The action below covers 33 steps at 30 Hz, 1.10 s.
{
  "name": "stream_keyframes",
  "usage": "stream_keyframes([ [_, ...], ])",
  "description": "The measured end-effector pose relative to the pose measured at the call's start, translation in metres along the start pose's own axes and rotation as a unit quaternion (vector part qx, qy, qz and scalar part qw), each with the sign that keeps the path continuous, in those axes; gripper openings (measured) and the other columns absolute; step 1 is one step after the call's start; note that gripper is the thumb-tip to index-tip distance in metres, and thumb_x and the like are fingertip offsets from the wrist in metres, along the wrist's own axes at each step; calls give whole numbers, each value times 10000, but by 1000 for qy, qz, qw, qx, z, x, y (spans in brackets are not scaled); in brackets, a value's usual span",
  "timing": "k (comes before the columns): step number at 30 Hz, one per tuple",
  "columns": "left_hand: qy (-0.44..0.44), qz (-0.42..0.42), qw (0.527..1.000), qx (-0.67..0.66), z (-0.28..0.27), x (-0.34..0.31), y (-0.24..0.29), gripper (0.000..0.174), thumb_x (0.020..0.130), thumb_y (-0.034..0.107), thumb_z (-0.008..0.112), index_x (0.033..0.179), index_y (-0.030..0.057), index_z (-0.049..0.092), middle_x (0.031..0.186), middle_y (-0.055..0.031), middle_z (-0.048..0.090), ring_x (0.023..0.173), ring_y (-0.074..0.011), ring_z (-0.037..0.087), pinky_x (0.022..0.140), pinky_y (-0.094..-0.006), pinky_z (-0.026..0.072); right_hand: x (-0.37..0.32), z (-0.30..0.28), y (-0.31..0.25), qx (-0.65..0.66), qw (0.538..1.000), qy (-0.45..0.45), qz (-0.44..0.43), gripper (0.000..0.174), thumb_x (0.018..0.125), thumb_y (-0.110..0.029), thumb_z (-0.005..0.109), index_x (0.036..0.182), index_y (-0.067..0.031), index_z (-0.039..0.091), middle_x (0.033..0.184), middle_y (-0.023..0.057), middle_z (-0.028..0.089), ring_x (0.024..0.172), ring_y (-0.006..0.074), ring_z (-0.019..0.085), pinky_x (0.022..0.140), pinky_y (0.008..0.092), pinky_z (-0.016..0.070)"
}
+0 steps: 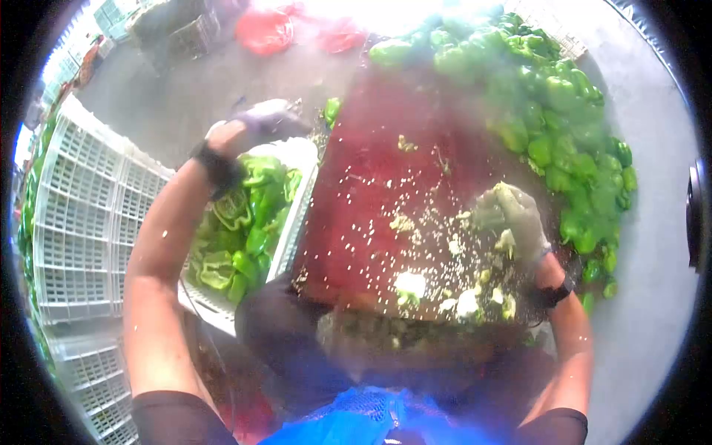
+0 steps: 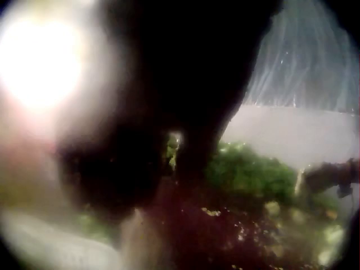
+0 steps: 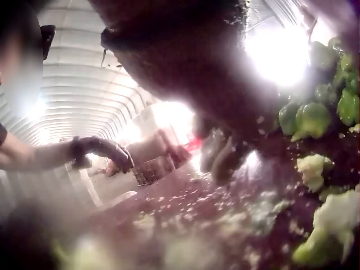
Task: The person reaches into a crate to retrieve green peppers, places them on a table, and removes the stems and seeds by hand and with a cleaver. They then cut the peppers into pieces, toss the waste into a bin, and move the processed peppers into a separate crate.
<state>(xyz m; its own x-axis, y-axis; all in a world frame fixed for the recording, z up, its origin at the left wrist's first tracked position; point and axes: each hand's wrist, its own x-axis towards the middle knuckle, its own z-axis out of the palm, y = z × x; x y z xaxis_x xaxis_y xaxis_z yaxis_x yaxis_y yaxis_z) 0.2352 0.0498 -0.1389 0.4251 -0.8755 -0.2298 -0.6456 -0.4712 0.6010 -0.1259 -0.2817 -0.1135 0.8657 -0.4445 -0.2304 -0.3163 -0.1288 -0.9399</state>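
Observation:
In the head view my gloved left hand (image 1: 267,122) is above the far end of a white basket (image 1: 302,211) holding cut green peppers (image 1: 256,200). Its fingers hang loosely in the right wrist view, with nothing visible in them. A single green pepper (image 1: 332,111) lies just right of that hand. On the right, my gloved right hand (image 1: 512,219) is low over a dark red board (image 1: 356,193), beside scattered seeds and pale pepper cores (image 1: 467,302). The fingers (image 3: 216,160) of this hand point down, loosely bent, with nothing visible between them.
A large heap of whole green peppers (image 1: 564,126) runs along the board's right side and far end. White plastic crates (image 1: 81,193) stand at the left. Red bags (image 1: 265,31) lie at the back, near a dark crate (image 1: 189,38).

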Motion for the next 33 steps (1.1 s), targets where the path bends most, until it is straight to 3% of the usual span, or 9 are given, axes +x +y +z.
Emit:
stream_keyframes([
  [4, 113, 83, 980, 144, -18, 142, 18, 334, 862, 314, 614, 1032, 33, 673, 902, -65, 666, 837, -132, 612, 761, -297, 494, 105, -22, 2, -249, 964, 70, -61, 285, 926, -270, 568, 1116, -74, 652, 956, 60, 682, 863, 165, 642, 826, 321, 517],
  [5, 171, 169, 958, 159, -10, 203, -2, 333, 867, 316, 613, 1041, 37, 671, 955, -71, 662, 876, -124, 604, 779, -288, 489, 164, -25, -3, -379, 875, 120, -277, 337, 926, -324, 546, 1143, -85, 644, 1072, 99, 677, 977, 237, 646, 889, 341, 496],
  [7, 155, 12, 987, -29, -18, 232, 40, 338, 856, 321, 637, 1050, 46, 669, 1059, -92, 644, 944, -115, 587, 825, -274, 484, 236, -27, -18, -439, 812, 141, -358, 359, 927, -359, 515, 1131, -98, 654, 1139, 133, 649, 1026, 289, 632, 923, 376, 482],
  [11, 168, -63, 981, -75, -2, 295, 40, 355, 842, 320, 654, 1077, 54, 659, 1010, -82, 657, 895, -120, 604, 781, -276, 502, 370, -27, -43, -564, 753, 137, -310, 420, 867, -435, 543, 1157, -152, 649, 1201, 149, 613, 1083, 294, 604, 942, 392, 475],
  [17, 140, -86, 986, -27, 8, 321, 30, 391, 820, 318, 681, 1118, 67, 643, 937, -67, 676, 821, -126, 628, 714, -279, 529, 367, 22, -76, -711, 679, 62, -173, 415, 907, -356, 451, 1180, -79, 598, 1187, 196, 581, 1087, 332, 570, 950, 423, 450],
  [18, 132, -90, 987, -28, 10, 323, 31, 399, 817, 318, 685, 1125, 69, 640, 925, -65, 679, 808, -128, 632, 703, -279, 534, 369, 18, -60, -693, 668, 111, -247, 425, 904, -368, 436, 1193, -105, 604, 1227, 167, 563, 1104, 309, 567, 965, 426, 451],
  [22, 135, -37, 990, 21, 26, 318, 47, 464, 784, 338, 712, 1165, 89, 624, 920, -62, 693, 806, -152, 654, 699, -297, 548, 391, 2, -49, -664, 713, 109, -198, 440, 868, -472, 515, 1164, -174, 645, 1144, 146, 629, 1057, 309, 616, 923, 430, 487],
  [26, 191, 34, 975, 105, 66, 287, 95, 567, 721, 403, 738, 1199, 126, 609, 1043, -93, 686, 924, -227, 661, 799, -345, 535, 335, -14, -27, -666, 712, 62, -213, 370, 872, -481, 517, 1138, -263, 654, 1133, 119, 617, 1037, 289, 616, 913, 435, 487],
  [33, 51, -19, 998, 45, 115, 183, 171, 619, 708, 455, 735, 1246, 199, 571, 1140, -116, 619, 1079, -258, 589, 927, -350, 482, 173, -55, 10, -656, 730, 80, -174, 320, 858, -413, 527, 1062, -209, 667, 1016, 136, 599, 944, 309, 628, 835, 428, 515],
])
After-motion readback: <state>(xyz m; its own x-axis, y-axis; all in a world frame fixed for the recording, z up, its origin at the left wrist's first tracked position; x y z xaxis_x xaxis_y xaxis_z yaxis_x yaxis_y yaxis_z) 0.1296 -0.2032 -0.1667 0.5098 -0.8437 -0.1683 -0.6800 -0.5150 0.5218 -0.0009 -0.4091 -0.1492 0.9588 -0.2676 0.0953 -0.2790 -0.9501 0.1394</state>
